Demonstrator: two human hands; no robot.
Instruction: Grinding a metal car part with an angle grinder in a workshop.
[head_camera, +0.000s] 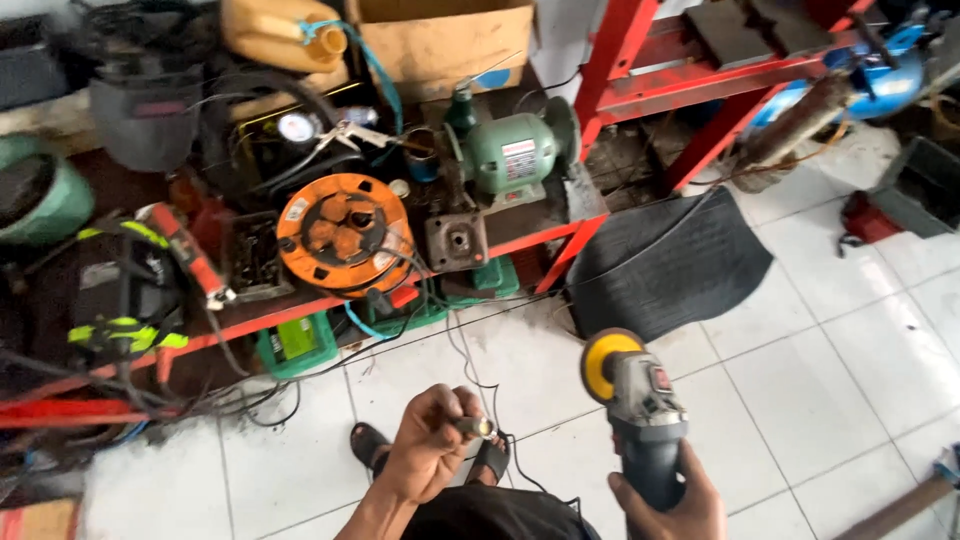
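Over the white tiles, the right hand (665, 500) is wrapped tight around a grey angle grinder (640, 410) with its yellow disc at twelve o'clock, while at nine o'clock the left hand (425, 450) pinches a small metal piece (477, 427).

Bright, even daylight fills the scene, strongest on the glossy white floor tiles (830, 380), which wash out towards the right edge and carry soft pale glare. Shadows are faint and diffuse — no hard edges under the black ribbed rubber mat (670, 260). The cluttered red metal shelf (300, 310) sits dimmer, its far-left corner murky. Slight motion blur softens the whole frame, and the wide lens bends straight lines near the edges.
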